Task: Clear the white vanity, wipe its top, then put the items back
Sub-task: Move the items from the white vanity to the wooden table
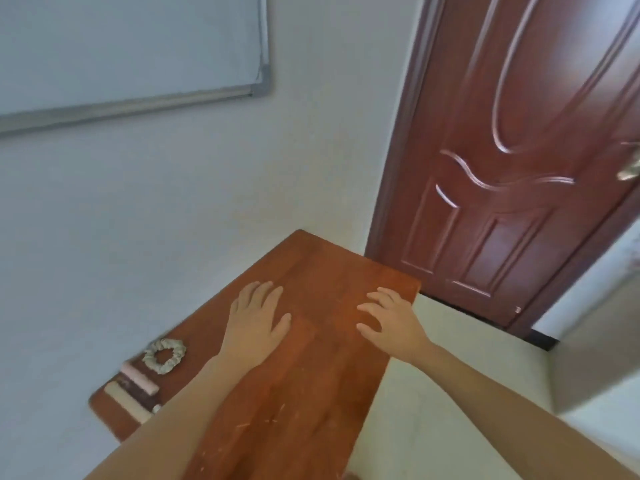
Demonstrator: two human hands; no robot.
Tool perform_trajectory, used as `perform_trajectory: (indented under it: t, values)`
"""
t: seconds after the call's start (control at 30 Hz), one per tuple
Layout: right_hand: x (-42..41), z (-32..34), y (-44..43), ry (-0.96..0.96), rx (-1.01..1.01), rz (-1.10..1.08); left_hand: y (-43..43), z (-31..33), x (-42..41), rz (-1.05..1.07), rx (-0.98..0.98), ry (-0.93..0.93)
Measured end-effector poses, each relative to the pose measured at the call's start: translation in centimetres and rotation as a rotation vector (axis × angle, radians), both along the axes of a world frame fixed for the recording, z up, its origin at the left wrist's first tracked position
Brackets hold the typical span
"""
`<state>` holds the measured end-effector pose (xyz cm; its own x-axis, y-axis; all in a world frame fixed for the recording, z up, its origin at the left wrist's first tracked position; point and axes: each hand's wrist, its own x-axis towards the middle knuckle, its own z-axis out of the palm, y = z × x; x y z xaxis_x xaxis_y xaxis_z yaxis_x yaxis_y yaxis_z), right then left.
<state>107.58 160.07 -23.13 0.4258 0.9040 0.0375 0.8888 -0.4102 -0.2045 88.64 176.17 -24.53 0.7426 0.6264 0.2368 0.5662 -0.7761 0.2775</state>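
- Resting palm-down, the left hand (258,320) lay flat with straight fingers on the bench (311,393) toward its far end.
- The right hand (388,322), fingers spread and holding nothing, was near the far right corner.
- A pale scrunchie (164,355) and two pale tubes (138,377) lay close together by the wall-side edge, toward the near left corner.
- The bench was scratched red-brown wood; no white vanity showed.
- The items seemed parked here mid-task, so the next move probably called for reaching left to gather them.

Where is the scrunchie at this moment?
In the head view, the scrunchie lies at the left of the wooden tabletop near the wall, beside a pink tube and left of the left hand.
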Motion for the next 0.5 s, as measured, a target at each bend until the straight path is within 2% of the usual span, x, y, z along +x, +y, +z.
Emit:
perform_trajectory:
  t: [0.23,0.37,0.5]
  values:
    - [-4.3,3.4,-16.8,-0.057,-0.126,-0.398,-10.9,3.3,5.3,-0.463,0.002,-0.117]
    - [-4.9,7.1,-27.1,-0.111,0.018,-0.701,-19.3,6.7,9.0,-0.702,-0.011,-0.169]
    - [-6.2,9.9,-36.3,-0.199,0.128,-0.915,-27.0,8.9,12.0,-0.908,0.034,-0.269]
